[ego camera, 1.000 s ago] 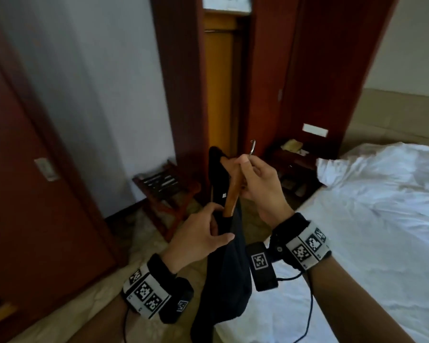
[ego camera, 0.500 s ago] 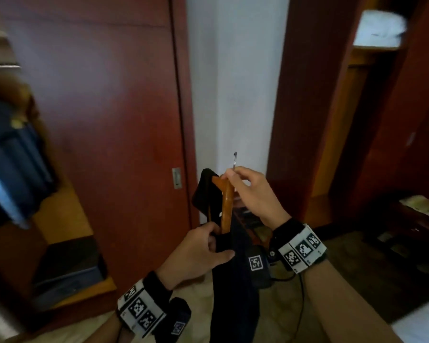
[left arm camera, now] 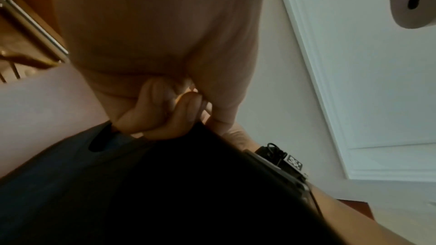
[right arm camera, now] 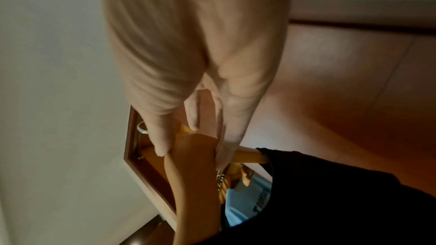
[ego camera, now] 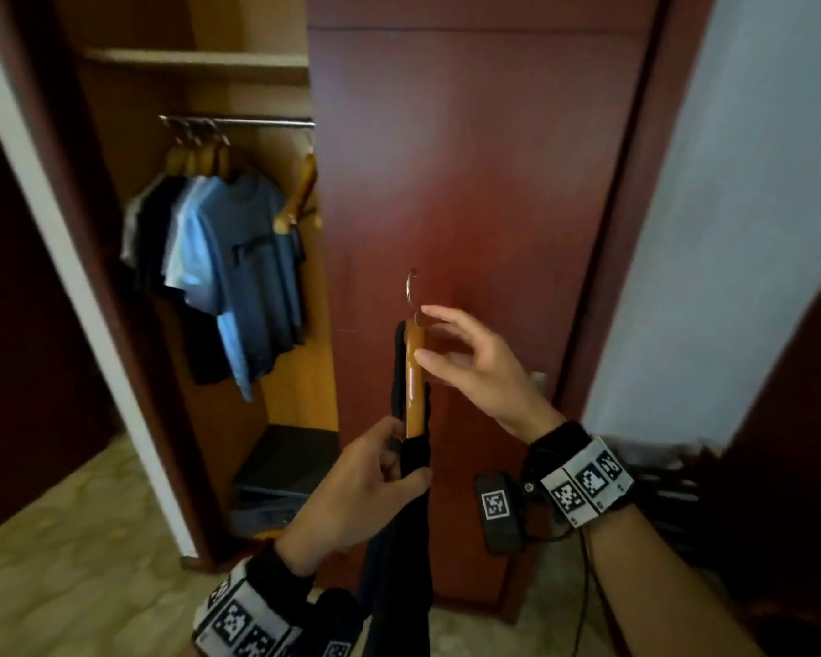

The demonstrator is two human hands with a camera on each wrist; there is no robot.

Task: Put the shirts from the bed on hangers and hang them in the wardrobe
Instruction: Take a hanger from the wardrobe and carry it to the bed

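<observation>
Carrying a dark shirt (ego camera: 411, 538) on a wooden hanger (ego camera: 415, 377) up to the wardrobe (ego camera: 219, 68), so I'd say we're at the hang-it-up step. From the head view the left hand (ego camera: 361, 486) grips the hanger's lower arm and the cloth together, while the right hand (ego camera: 470, 367) has loose fingers with the thumb and fingertips just touching the hanger top below the metal hook (ego camera: 411, 289). Inside the wardrobe, the rail (ego camera: 257, 120) already carries several hung shirts (ego camera: 238, 258) in blue and dark tones plus a bare hanger (ego camera: 299, 192), and something dark sits on the wardrobe floor.

Left wrist view: fingers (left arm camera: 165, 111) curled tight on dark fabric.

Right wrist view: straight fingers (right arm camera: 160, 137) resting on the hanger's curved wood, not wrapped.

Next move probably needs lifting the hook over that rail, in the gap beside the bare hanger.
</observation>
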